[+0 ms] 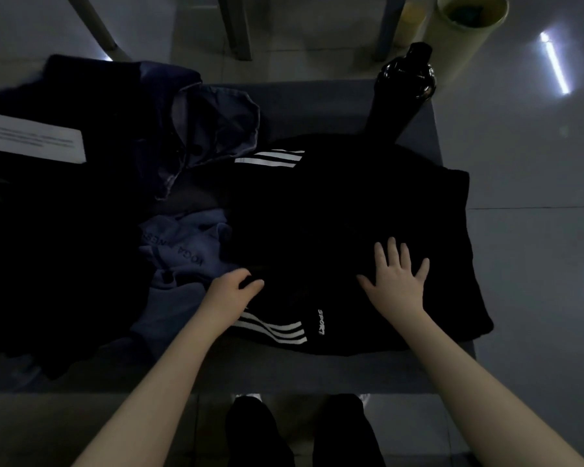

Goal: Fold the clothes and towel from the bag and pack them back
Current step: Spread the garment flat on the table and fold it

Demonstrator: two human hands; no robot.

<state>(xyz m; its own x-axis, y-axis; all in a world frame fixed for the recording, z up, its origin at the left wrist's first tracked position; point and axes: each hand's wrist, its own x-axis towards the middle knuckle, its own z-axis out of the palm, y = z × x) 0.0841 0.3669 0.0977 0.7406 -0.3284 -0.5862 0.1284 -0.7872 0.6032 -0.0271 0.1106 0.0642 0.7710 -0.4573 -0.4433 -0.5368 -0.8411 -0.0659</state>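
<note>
- Black shorts [334,230] w/ white stripes lie mid-table [317,369], right of blue towel [186,251].
- Right hand [397,281] flat on shorts, fingers spread.
- Left hand [231,293] pinches shorts' near-left edge.
- Dark bottle [402,92] stands at far edge.

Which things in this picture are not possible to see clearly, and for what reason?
All from the head view:
- White label on the dark bag: its print is too small and blurred to read.
- Bag: the left edge of the frame cuts it off, and darkness hides its shape.
- Left hand: fingertips curl into the black garment, so the grip is unclear.
- Black bottle: the garment covers its base.
</note>
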